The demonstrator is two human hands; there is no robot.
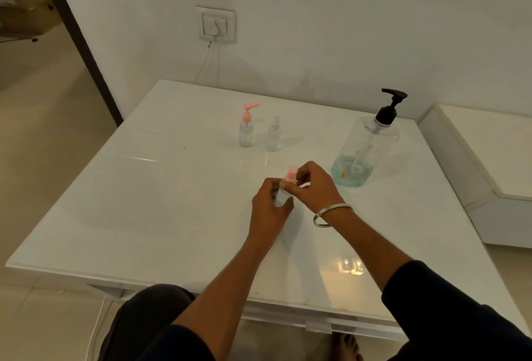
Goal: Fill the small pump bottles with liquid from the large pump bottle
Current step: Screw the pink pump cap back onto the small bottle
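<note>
A small clear bottle (280,198) with a pink top (289,176) is held upright just above the white table (144,202). My left hand (269,209) wraps its body. My right hand (313,185) pinches the pink top with its fingertips. The large clear pump bottle (364,150) with a black pump stands at the right, with a little blue liquid at its bottom. Two more small bottles stand at the back: one with a pink pump (247,130) and a clear spray bottle (273,134) beside it.
A wall socket (216,25) with a plugged-in white cable sits on the wall behind the table. A low white ledge (475,159) runs along the right side. My knee (155,317) is below the table's near edge.
</note>
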